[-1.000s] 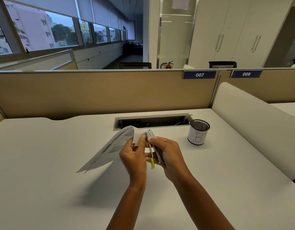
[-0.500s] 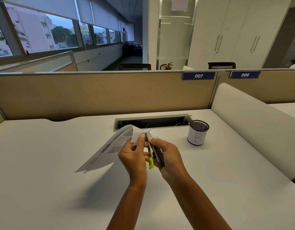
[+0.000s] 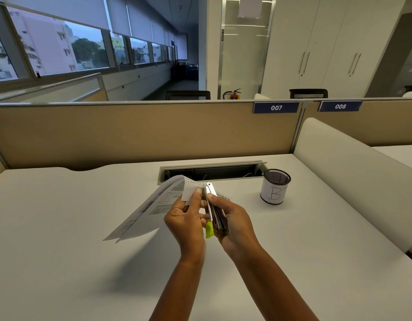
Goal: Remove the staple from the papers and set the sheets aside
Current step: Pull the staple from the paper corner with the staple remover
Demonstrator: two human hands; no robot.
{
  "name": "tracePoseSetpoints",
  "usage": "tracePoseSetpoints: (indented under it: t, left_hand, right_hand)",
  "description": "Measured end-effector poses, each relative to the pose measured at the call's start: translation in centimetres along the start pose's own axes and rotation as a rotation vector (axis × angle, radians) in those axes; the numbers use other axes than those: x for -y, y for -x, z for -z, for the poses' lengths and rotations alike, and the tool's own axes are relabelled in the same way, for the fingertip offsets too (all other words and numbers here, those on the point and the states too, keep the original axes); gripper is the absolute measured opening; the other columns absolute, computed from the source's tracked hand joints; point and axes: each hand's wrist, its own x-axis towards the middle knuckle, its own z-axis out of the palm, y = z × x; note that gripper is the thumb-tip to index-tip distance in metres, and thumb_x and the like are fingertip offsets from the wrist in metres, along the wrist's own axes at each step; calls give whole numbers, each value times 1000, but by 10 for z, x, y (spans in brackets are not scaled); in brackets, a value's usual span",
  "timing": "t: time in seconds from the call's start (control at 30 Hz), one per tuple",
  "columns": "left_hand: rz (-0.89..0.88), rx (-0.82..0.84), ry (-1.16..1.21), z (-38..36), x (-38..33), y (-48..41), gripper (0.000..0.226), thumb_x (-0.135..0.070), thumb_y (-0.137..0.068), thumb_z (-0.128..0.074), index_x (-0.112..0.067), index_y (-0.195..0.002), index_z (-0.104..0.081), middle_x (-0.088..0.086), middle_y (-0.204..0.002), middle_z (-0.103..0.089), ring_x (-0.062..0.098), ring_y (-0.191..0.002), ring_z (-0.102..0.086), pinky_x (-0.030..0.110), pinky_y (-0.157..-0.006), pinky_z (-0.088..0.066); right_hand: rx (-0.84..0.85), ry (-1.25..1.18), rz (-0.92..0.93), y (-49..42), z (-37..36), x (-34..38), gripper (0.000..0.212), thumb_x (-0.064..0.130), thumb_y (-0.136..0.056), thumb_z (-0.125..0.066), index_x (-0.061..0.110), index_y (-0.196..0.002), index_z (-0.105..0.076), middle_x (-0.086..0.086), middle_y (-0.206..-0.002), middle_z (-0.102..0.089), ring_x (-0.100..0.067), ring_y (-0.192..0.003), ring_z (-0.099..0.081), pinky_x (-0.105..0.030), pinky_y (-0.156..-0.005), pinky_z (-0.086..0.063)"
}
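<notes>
My left hand pinches the stapled corner of the printed papers, which hang above the white desk and droop down to the left. A small white slip is folded over that corner under my thumb. My right hand grips a metal stapler with a green end. Its silver tip sits against the papers' corner, right beside my left thumb. The staple itself is too small to make out.
A black mesh pen cup with a white label marked "B" stands to the right on the desk. An open cable slot lies just behind my hands. A tan partition closes the back, a white divider the right.
Both hands and the papers stay in nearly the same spot. The stapler's tip has closed in slightly on the pinched corner.
</notes>
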Motion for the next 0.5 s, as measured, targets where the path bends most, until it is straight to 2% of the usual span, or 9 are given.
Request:
tracePoseSetpoints:
  t: [0.1, 0.2, 0.37, 0.43, 0.5]
  left_hand:
    - [12, 7, 29, 0, 0, 1, 19, -15, -80, -61, -8, -97, -61, 27, -104, -63, 17, -55, -54, 9, -42, -49]
    - [34, 13, 49, 0, 2, 2, 15, -15, -80, -61, -12, -95, -60, 27, -102, -64, 14, -48, -54, 9, -42, -48]
    - [69, 10, 40, -1, 3, 2, 11, -15, -80, -61, -14, -91, -60, 27, -99, -64, 14, -50, -55, 10, -43, -49]
    - [70, 7, 41, -1, 3, 1, 11, -16, -80, -61, -12, -90, -61, 25, -97, -65, 20, -62, -61, 16, -48, -53]
    - [87, 7, 44, -3, 1, 0, 13, -18, -80, -61, -11, -91, -60, 18, -95, -66, 29, -76, -64, 28, -59, -57]
  right_hand:
    - [-17, -11, -19, 0, 1, -2, 17, 18, -87, -56, 21, -73, -65, 7, -53, -72, -15, -53, -68, -18, -48, -55]
    - [-28, -21, -42, 0, 2, -3, 15, 17, -86, -57, 20, -73, -64, 6, -51, -72, -13, -48, -68, -19, -48, -55]
    - [-2, -4, -53, -1, 5, -3, 14, 17, -86, -57, 18, -75, -65, 5, -52, -72, -13, -47, -67, -20, -49, -55]
    - [28, 75, -22, 0, 7, 1, 18, 18, -88, -55, 20, -73, -65, 6, -51, -71, -11, -46, -67, -17, -46, -55]
    - [62, 188, 48, 0, 8, 3, 19, 22, -90, -51, 19, -77, -65, 7, -56, -72, -9, -50, -68, -15, -47, -54]
